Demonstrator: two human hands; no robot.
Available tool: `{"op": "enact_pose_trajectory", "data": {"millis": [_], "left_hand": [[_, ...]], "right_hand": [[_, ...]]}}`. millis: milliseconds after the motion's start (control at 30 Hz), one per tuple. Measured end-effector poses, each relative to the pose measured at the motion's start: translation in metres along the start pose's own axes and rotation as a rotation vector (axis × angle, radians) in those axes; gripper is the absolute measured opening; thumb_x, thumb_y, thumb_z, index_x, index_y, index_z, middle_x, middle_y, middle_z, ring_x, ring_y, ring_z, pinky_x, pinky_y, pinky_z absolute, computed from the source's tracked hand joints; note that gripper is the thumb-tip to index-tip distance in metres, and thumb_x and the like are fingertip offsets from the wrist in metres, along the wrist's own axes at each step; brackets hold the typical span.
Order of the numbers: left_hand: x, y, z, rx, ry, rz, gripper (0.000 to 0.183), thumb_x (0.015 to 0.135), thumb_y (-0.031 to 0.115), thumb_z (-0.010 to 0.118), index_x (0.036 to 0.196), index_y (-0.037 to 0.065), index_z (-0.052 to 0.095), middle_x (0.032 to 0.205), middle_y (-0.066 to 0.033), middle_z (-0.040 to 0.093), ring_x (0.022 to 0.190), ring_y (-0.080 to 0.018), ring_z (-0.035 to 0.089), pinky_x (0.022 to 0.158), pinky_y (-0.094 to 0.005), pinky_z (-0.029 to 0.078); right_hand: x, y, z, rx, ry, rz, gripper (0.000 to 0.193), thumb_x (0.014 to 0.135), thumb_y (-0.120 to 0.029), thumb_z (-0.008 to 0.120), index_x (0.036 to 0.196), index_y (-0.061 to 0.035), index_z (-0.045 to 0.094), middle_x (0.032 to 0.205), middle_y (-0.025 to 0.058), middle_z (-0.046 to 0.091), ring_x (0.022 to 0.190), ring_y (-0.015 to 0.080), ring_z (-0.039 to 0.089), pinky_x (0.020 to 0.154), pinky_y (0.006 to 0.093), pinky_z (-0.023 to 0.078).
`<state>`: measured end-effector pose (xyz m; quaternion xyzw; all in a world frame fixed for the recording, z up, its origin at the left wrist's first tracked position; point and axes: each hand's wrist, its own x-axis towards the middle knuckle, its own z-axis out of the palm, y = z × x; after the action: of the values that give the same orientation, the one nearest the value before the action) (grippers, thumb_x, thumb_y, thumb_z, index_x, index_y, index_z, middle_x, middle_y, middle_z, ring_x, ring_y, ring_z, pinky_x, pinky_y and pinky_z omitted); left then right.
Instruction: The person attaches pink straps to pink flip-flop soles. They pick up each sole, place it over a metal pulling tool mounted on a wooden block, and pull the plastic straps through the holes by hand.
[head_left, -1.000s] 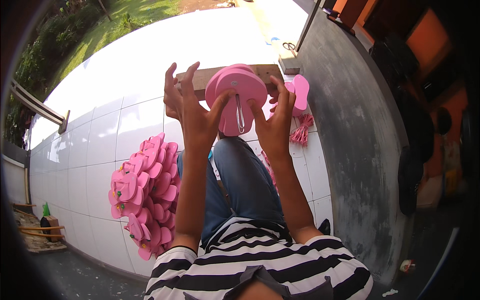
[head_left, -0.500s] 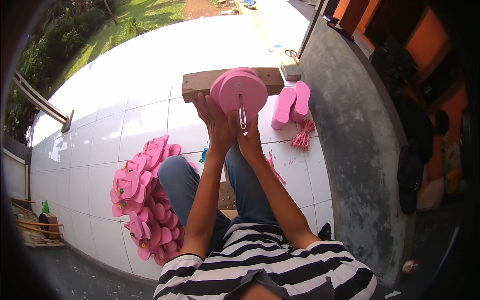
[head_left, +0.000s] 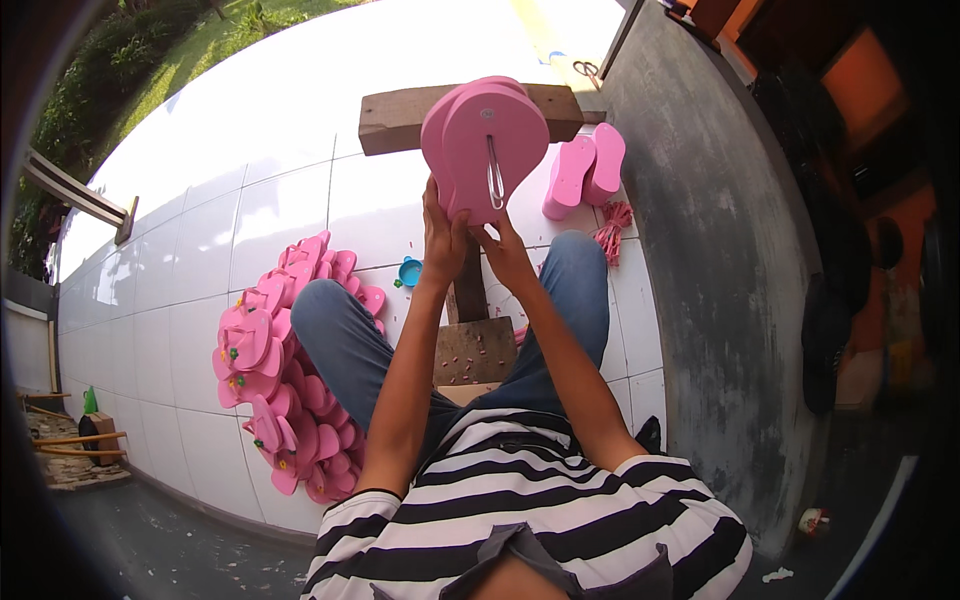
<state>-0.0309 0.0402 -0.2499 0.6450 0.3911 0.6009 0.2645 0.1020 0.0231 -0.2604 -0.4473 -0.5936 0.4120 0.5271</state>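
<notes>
A pair of pink flip-flop soles, one over the other, stands against a wooden crossbeam. A thin looped metal tool sticks out of the front sole, below a small round mark. My left hand grips the lower left edge of the soles, thumb in front and fingers behind. At their bottom edge my right hand has its fingers bent and pressed to the sole; its grip is partly hidden. Beneath the beam, a wooden post rises from a wooden base board between my legs.
A heap of pink flip-flops lies on the left. Stacked pink soles and a bundle of pink straps are on the right, beside a low grey wall. A blue cup sits on the tiles. Scissors lie farther back.
The soles and beam appear higher in view. Both hands have slid to the lower part of the soles. My right knee has spread outward, and the blue cup shows more fully.
</notes>
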Motion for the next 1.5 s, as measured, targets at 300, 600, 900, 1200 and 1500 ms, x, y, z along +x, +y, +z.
{"op": "enact_pose_trajectory", "data": {"millis": [300, 600, 900, 1200, 1500], "left_hand": [[-0.019, 0.002, -0.016, 0.117, -0.11, -0.24, 0.069, 0.098, 0.018, 0.057, 0.153, 0.002, 0.018, 0.144, -0.0231, 0.041, 0.134, -0.0371, 0.04, 0.106, -0.0452, 0.036], [-0.088, -0.083, 0.019, 0.341, -0.076, -0.258, 0.073, 0.094, 0.018, 0.061, 0.151, -0.003, 0.02, 0.138, -0.0297, 0.048, 0.122, -0.0423, 0.053, 0.098, -0.0459, 0.045], [-0.085, -0.058, 0.012, 0.519, -0.053, -0.414, 0.063, 0.095, 0.03, 0.058, 0.142, -0.005, 0.034, 0.11, -0.0283, 0.066, 0.102, -0.0441, 0.066, 0.089, -0.0482, 0.051], [-0.063, 0.023, 0.022, 0.6, -0.877, -0.598, 0.062, 0.091, 0.044, 0.062, 0.132, 0.0, 0.048, 0.102, -0.023, 0.069, 0.086, -0.0396, 0.069, 0.077, -0.05, 0.053], [-0.059, 0.073, 0.068, 0.284, -0.081, 0.091, 0.061, 0.082, 0.014, 0.077, 0.133, 0.007, 0.044, 0.137, -0.0198, 0.043, 0.128, -0.0392, 0.041, 0.104, -0.0437, 0.037]], "right_hand": [[-0.076, 0.149, -0.058, -1.034, -0.148, 1.194, 0.067, 0.087, -0.025, 0.062, 0.146, -0.0114, 0.034, 0.146, 0.0207, 0.037, 0.133, 0.0441, 0.041, 0.104, 0.0569, 0.041], [-0.075, 0.184, -0.045, -0.984, -0.051, 1.128, 0.058, 0.091, -0.022, 0.063, 0.143, -0.008, 0.041, 0.14, 0.0175, 0.05, 0.123, 0.0367, 0.056, 0.098, 0.0546, 0.048], [-0.029, 0.113, -0.052, -0.823, 0.121, 0.795, 0.034, 0.095, -0.033, 0.052, 0.112, -0.0072, 0.066, 0.104, 0.0206, 0.071, 0.102, 0.0364, 0.068, 0.087, 0.048, 0.053], [-0.036, 0.018, -0.13, 0.305, 0.128, 0.623, 0.028, 0.095, -0.024, 0.058, 0.101, 0.0023, 0.064, 0.067, 0.0003, 0.05, 0.06, 0.0122, 0.048, 0.058, 0.0311, 0.043], [-0.089, -0.076, -0.129, 0.593, -0.145, 0.474, 0.019, 0.097, -0.014, 0.044, 0.102, 0.0003, 0.056, 0.077, 0.0045, 0.055, 0.068, 0.0135, 0.053, 0.069, 0.0287, 0.045]]}}
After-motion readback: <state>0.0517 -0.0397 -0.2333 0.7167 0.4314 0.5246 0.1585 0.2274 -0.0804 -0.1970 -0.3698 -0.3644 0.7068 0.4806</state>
